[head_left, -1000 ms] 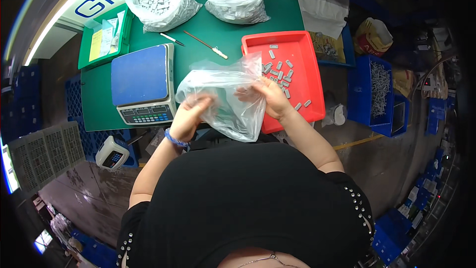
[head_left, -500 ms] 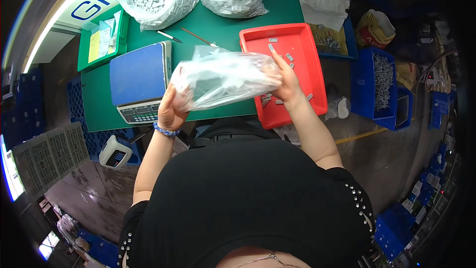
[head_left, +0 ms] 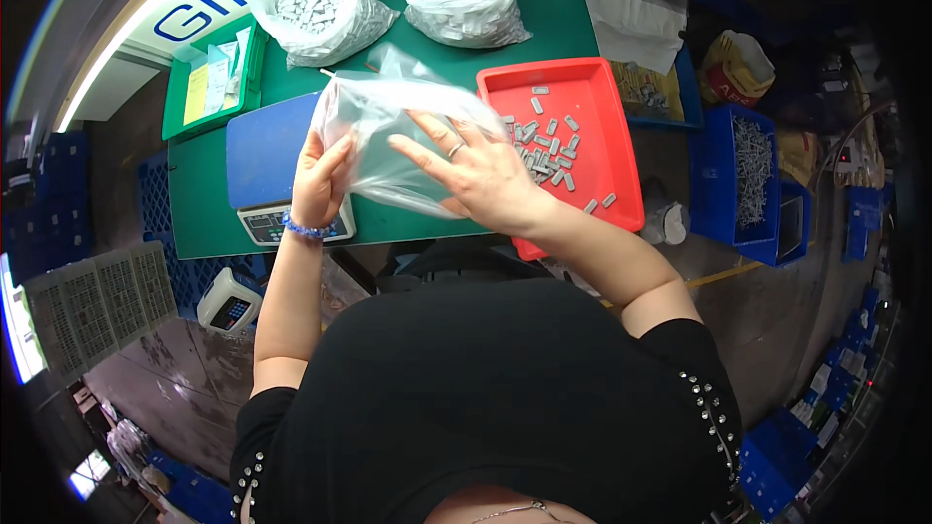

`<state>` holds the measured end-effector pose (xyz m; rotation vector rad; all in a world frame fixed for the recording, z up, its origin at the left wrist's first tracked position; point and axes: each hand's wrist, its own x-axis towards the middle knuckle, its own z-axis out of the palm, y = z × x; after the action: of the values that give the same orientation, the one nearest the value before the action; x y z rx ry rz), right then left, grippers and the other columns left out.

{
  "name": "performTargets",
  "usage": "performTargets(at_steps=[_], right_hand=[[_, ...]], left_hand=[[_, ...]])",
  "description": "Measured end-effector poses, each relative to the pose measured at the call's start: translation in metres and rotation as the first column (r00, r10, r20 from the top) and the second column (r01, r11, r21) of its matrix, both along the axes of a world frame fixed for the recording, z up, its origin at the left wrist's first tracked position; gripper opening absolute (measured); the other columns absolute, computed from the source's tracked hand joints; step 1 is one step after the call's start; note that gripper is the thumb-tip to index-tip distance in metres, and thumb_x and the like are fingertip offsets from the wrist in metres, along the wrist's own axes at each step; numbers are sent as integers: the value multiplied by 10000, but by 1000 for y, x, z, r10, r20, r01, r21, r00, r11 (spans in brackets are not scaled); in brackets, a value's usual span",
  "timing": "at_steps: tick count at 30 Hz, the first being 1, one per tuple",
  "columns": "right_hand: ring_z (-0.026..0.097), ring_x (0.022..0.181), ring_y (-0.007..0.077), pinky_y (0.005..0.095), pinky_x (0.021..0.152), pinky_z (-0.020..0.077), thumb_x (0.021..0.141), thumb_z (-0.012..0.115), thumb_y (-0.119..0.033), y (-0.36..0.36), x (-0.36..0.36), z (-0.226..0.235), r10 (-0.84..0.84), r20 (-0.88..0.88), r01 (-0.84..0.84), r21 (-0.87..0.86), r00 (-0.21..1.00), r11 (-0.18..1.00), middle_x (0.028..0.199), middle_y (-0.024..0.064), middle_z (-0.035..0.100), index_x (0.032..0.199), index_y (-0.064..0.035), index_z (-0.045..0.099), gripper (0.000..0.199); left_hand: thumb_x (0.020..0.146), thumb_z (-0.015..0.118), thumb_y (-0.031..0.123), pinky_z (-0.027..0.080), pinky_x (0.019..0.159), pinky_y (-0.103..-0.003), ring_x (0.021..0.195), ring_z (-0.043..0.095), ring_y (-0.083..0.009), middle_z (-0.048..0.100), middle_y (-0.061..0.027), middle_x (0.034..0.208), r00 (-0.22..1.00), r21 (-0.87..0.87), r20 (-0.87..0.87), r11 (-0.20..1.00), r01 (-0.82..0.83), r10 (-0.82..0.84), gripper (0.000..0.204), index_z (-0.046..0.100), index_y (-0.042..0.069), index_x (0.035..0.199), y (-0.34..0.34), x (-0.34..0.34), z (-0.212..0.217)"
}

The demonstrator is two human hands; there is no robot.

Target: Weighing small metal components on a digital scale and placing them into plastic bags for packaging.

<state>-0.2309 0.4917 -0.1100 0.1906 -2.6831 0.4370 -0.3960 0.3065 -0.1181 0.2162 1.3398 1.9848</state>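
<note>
The left hand [head_left: 322, 180] pinches the clear plastic bag [head_left: 388, 116] by its left side above the green table [head_left: 558, 27], left of the red tray [head_left: 607, 141]; the right hand [head_left: 482, 177] spreads its fingers wide against it. A weak pinch could let it slip.

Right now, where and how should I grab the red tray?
I'd take the red tray by its raised right rim, coming from the right: that side looks uncovered, while the person's right forearm crosses over the near edge. Keep it level, since small gray pieces lie loose inside.
</note>
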Motion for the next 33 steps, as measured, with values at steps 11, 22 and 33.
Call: performTargets(at_steps=[11, 22, 33], right_hand=[[598, 847, 204, 306, 733, 491, 790, 604, -35, 55, 68, -90, -446, 229, 472, -672, 865, 571, 971, 101, 594, 1047, -57, 597, 258], [553, 983, 305, 373, 807, 481, 693, 659, -7, 135, 112, -173, -636, 399, 714, -70, 660, 697, 1096, 105, 518, 1018, -132, 610, 352], [590, 841, 313, 408, 713, 493, 669, 673, -38, 137, 101, -178, -618, 506, 719, -7, 602, 695, 938, 142, 545, 818, -46, 567, 184]], left_hand=[[863, 589, 131, 443, 766, -224, 904, 562, -87, 606, -13, 1022, 971, -171, 187, 969, 178, -146, 343, 513, 39, 1185, -8, 30, -75], [881, 575, 261, 432, 843, -265, 1010, 537, -129, 563, -40, 1135, 986, -194, 140, 974, 118, -92, 413, 473, 47, 1219, 16, 24, -65], [801, 671, 173, 421, 776, -281, 990, 500, -122, 523, -9, 1116, 996, -386, 65, 918, 88, -67, 503, 415, 116, 1230, -6, 77, -69]])
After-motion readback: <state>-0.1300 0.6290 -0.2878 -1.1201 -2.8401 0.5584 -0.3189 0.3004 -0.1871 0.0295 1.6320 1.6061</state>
